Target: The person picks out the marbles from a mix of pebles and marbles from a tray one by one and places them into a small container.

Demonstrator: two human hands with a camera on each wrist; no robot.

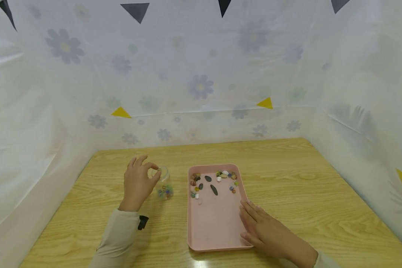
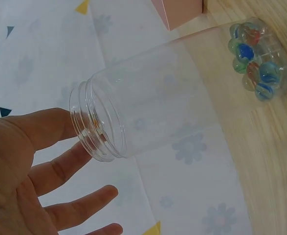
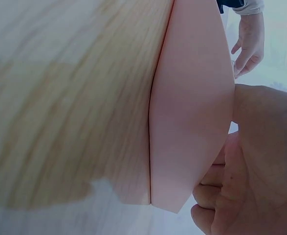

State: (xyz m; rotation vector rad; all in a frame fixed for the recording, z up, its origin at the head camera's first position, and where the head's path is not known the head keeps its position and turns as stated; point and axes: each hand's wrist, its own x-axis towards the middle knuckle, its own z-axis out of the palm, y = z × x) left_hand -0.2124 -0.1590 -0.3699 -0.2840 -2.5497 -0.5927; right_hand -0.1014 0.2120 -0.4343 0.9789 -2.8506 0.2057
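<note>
Evidently a marble is being dropped into the jar: the left hand [image 1: 138, 182] is at its mouth, thumb and forefinger pinched together with the other fingers spread. Between those fingertips, through the clear neck of the jar [image 1: 165, 180], the left wrist view shows a small orange-flecked thing [image 2: 95, 122], which I take to be a marble. The jar stands upright on the desk [image 1: 288, 178], just left of the pink tray [image 1: 217, 227] and apart from it, with several marbles [image 2: 245, 52] at its bottom.

Meanwhile the right hand [image 1: 271, 232] grips nothing; its fingers lie straight and close together over the tray's right rim, probably steadying it. Along the tray's far end sit more marbles [image 1: 194, 178], pale pebbles [image 1: 219, 179] and dark stones [image 1: 214, 190], so this sorting looks only partly done.

Next, I judge, the move calls for parting thumb and forefinger over the opening without knocking the rim, then reaching back to the tray for another marble while leaving the dark stones alone.
</note>
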